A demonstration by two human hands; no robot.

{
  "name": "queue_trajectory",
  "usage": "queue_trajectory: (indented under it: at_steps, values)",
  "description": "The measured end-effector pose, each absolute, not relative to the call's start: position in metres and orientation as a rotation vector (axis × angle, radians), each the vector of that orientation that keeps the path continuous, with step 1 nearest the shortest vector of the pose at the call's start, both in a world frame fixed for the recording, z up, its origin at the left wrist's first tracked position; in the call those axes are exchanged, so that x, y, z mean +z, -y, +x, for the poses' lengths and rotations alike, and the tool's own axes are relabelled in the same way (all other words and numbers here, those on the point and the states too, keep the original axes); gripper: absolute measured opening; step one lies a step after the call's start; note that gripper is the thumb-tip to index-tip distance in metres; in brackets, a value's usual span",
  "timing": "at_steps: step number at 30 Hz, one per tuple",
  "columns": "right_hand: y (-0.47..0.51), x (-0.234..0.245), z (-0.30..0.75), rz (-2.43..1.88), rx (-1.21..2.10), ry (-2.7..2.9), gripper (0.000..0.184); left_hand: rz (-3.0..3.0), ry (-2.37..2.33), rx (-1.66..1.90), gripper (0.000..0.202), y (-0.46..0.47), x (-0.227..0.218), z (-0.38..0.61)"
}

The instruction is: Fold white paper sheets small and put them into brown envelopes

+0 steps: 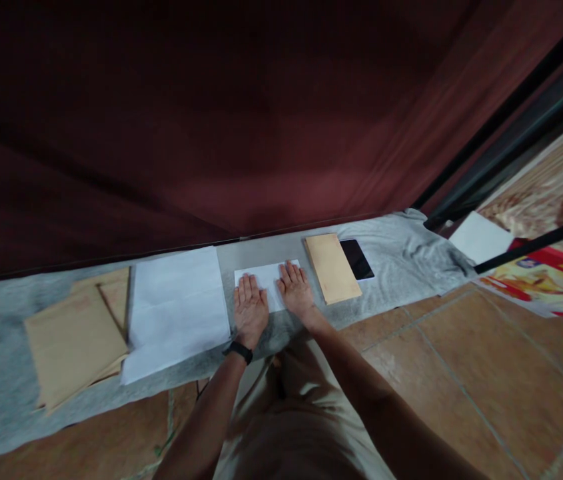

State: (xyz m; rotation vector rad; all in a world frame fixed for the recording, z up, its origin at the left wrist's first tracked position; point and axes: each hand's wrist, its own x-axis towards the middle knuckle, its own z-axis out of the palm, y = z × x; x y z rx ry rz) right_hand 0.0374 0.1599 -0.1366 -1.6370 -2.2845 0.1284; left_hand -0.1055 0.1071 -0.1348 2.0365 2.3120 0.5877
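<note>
A small white sheet of paper (272, 275), perhaps folded, lies on the grey cloth in front of me. My left hand (251, 307) rests flat on its left end, fingers stretched out and pointing away from me. On its right end lies my right hand (295, 288), palm down with the fingers spread a little. Parts of the paper are hidden beneath both hands. To the left is a stack of large white paper (176, 310). Just right of my right hand sits a stack of brown envelopes (334, 269).
Larger brown envelopes (76, 347) lie loosely piled at the far left. A dark-screened phone or tablet (357, 259) is beside the right-hand envelopes. The grey cloth (406, 257) covers a narrow bench along a dark red curtain (261, 133). A colourful printed box (546, 280) stands at the right.
</note>
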Motion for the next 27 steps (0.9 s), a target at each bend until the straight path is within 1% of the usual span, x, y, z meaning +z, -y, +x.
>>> queue_trajectory:
  at_steps: [8, 13, 17, 21, 27]
  values:
    - [-0.153, -0.138, 0.048, -1.662, 0.092, 2.228, 0.057, 2.018, -2.357, 0.609, 0.062, -0.107, -0.133, -0.104]
    - [-0.152, -0.136, 0.050, -1.659, 0.116, 2.263, 0.056, 2.204, -2.061, 0.592, 0.058, -0.128, -0.124, -0.075]
    - [-0.153, -0.136, 0.051, -1.671, 0.126, 2.296, 0.057, 2.182, -2.009, 0.491, 0.062, -0.144, -0.122, -0.060]
    - [-0.153, -0.139, 0.050, -1.663, 0.099, 2.272, 0.057, 2.208, -2.023, 0.486, 0.065, -0.143, -0.127, -0.074]
    - [-0.153, -0.142, 0.049, -1.660, 0.088, 2.231, 0.058, 2.160, -2.144, 0.551, 0.063, -0.127, -0.134, -0.106]
